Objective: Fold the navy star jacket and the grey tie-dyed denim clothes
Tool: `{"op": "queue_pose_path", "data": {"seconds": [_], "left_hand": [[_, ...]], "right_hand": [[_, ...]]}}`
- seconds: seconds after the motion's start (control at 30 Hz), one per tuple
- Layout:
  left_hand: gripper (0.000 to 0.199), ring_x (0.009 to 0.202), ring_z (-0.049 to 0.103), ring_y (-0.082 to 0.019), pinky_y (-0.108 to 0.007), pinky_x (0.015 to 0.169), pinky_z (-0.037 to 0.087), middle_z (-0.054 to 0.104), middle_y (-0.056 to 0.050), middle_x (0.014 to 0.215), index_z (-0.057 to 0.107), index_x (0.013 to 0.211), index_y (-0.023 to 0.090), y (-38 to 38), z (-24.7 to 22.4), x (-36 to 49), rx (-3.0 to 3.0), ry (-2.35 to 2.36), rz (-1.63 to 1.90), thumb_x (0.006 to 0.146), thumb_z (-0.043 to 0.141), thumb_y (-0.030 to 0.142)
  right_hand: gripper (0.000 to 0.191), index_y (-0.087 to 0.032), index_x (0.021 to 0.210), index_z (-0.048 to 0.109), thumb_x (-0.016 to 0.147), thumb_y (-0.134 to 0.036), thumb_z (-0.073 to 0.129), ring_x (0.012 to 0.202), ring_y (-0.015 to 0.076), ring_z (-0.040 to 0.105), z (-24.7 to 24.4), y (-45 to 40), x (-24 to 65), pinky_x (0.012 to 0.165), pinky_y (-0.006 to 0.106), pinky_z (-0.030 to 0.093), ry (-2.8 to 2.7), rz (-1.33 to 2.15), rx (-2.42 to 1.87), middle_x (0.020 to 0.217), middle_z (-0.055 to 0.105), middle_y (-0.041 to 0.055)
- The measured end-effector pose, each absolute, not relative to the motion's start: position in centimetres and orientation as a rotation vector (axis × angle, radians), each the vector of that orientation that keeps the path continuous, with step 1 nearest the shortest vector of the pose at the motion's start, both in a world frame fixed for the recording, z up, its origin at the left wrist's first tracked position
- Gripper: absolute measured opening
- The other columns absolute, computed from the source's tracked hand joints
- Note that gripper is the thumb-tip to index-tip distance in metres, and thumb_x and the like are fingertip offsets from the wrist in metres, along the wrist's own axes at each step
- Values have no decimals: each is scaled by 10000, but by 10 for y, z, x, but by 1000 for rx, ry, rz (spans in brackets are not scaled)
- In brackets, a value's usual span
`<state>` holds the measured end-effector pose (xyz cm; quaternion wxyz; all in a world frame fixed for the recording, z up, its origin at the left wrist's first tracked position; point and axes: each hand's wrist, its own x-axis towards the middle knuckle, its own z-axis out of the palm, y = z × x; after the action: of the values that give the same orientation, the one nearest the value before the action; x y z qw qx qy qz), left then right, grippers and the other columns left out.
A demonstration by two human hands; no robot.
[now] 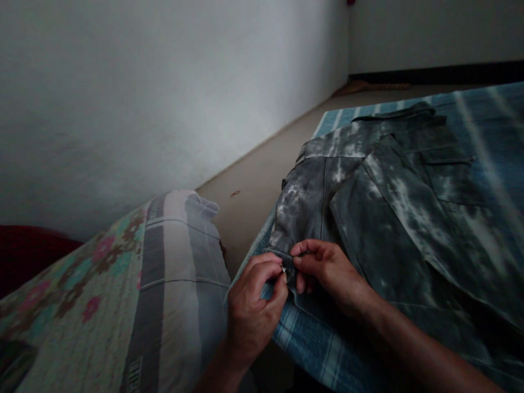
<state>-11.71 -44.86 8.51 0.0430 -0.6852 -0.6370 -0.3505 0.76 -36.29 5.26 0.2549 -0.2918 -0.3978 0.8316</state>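
A dark grey-green garment point(380, 202) with whitish blotches, much like a jacket, lies spread out with its near left corner in my hands. My left hand point(257, 300) is closed, thumb and index finger pinching the edge of a narrow band point(280, 255) at that corner. A tiny pale spot shows at the tip of my left thumb; what it is I cannot make out. Just to the right, my right hand point(327, 270) pinches the same band between thumb and index finger, its other fingers curled beneath. The fingertips of both hands almost meet.
Under the garment is a blue cloth with pale stripes point(483, 131). To the left stands a bed-like surface with a floral cover point(94, 284) and grey-striped bedding point(180, 262). A thin reddish loop point(235, 193) lies on the floor point(254, 169) beside the white wall point(184, 98).
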Motion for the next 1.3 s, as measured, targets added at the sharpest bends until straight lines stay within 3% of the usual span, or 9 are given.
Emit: {"op": "queue_pose_path", "data": {"seconds": [0.33, 0.5, 0.6, 0.9, 1.3], "left_hand": [[140, 843, 661, -127, -243, 765, 577, 659, -22, 932, 604, 853, 191, -449, 83, -119, -2074, -1954, -1091, 798, 596, 62], [262, 940, 660, -156, -268, 796, 583, 650, -66, 1091, 615, 1038, 183, -449, 83, -121, -2149, -1918, -1020, 818, 561, 51], [333, 965, 652, -155, -280, 852, 565, 663, -58, 1070, 603, 1107, 187, -448, 86, -121, -2258, -1825, -953, 823, 538, 26], [188, 748, 625, -100, -192, 681, 538, 617, -5, 845, 639, 851, 197, -451, 88, -119, -2198, -1852, -1031, 810, 557, 32], [154, 793, 647, -119, -215, 710, 550, 636, -7, 882, 651, 831, 212, -455, 82, -123, -2120, -1829, -1043, 803, 592, 73]], "right_hand": [[291, -163, 856, 577, 671, -373, 655, 367, 89, 470, 51, -363, 7, 408, 196, 345, -1054, 2247, -746, 441, 582, -26], [303, -174, 843, 573, 645, -340, 732, 354, 83, 448, 45, -366, 3, 384, 182, 304, -1041, 2197, -716, 419, 561, -46], [286, -174, 822, 569, 641, -321, 734, 354, 77, 439, 44, -368, 2, 378, 175, 293, -1045, 2186, -711, 415, 546, -56], [305, -182, 861, 558, 624, -256, 735, 378, 75, 433, 44, -369, 4, 392, 177, 253, -1101, 2226, -670, 445, 538, -70], [265, -191, 864, 553, 633, -224, 679, 371, 80, 448, 46, -365, 6, 416, 187, 324, -1107, 2278, -666, 459, 584, -51]]}}
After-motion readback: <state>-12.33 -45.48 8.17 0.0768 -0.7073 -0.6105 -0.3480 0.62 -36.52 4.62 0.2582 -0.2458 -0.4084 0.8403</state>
